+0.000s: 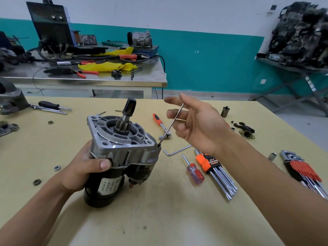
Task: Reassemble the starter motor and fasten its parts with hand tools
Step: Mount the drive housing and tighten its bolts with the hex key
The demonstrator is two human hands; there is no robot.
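The starter motor (pixel 122 157) stands tilted on the yellow table (pixel 159 219), its pinion shaft pointing up. My left hand (pixel 83 167) grips the black body just under the silver aluminium nose housing. A thin hex key (pixel 171 124) stands with its lower tip in a bolt at the housing's right corner. My right hand (pixel 193 121) is beside the key's upper part with fingers spread and mostly straight. The key leans across those fingers, which touch it without closing round it.
On the table to the right lie a ratchet with an orange handle (pixel 160 124), a loose hex key (pixel 175 150), a small screwdriver (pixel 193 170), two hex key sets (pixel 215 174) (pixel 305 172) and sockets. Nuts and screwdrivers (pixel 51 106) lie at the left. A steel bench (pixel 85 79) stands behind.
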